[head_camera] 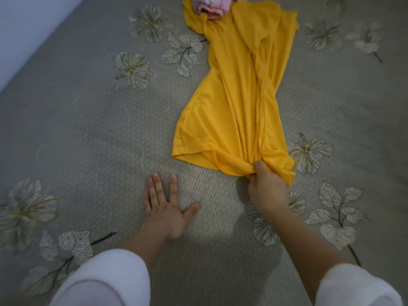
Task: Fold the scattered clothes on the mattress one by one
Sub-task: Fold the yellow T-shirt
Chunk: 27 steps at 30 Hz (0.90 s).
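Grips bunched hem of seemingly limp, light yellow garment (231,102), lower centre, with right hand (267,192) curled, left hand (164,209) spread flat on mattress (88,133), hem corners likely better holds.

The yellow shirt (231,102) lies wrinkly on the mattress (88,129) — my right hand (267,188) bunches its bottom edge — and pink clothes (209,7) touch its top.

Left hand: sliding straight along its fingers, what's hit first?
Left hand likely meets only bare mattress; the yellow garment sits just right of that line, so its hem corner may be grazed.
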Available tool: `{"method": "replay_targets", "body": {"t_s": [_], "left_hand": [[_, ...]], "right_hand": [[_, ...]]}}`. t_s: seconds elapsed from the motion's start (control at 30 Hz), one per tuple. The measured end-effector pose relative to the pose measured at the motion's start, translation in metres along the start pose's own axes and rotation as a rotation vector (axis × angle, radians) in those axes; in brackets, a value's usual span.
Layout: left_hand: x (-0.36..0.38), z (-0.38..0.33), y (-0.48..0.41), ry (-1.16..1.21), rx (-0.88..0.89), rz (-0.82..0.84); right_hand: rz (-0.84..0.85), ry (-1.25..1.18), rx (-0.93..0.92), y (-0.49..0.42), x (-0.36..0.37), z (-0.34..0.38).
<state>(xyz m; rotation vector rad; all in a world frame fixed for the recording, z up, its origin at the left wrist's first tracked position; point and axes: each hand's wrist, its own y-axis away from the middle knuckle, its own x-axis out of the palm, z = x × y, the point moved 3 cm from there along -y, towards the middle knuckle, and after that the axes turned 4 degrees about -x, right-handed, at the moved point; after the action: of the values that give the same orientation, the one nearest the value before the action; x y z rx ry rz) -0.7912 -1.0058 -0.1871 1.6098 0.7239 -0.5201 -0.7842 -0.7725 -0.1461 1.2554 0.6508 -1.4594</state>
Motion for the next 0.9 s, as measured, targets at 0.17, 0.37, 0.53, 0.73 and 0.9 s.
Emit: {"method": "replay_targets", "body": {"t_s": [0.17, 0.37, 0.53, 0.73, 0.9], "left_hand": [[0.004, -0.007, 0.031, 0.143, 0.092, -0.339], [0.008, -0.022, 0.059, -0.169, 0.471, -0.402], [0.029, -0.024, 0.114, -0.553, 0.781, -0.096], [0.084, -0.046, 0.178, -0.314, 0.578, 0.419], [0.132, -0.031, 0.195, -0.375, 0.459, 0.775]], "right_hand": [[0.135, -0.244, 0.113, 0.069, 0.009, -0.008], [0.677, -0.684, 0.158, 0.159, -0.005, -0.011], [0.656, -0.687, 0.231, 0.204, -0.049, -0.050], [0.801, 0.128, 0.140, 0.265, -0.039, -0.105], [1.108, 0.144, 0.218, 0.306, -0.007, -0.135]]}}
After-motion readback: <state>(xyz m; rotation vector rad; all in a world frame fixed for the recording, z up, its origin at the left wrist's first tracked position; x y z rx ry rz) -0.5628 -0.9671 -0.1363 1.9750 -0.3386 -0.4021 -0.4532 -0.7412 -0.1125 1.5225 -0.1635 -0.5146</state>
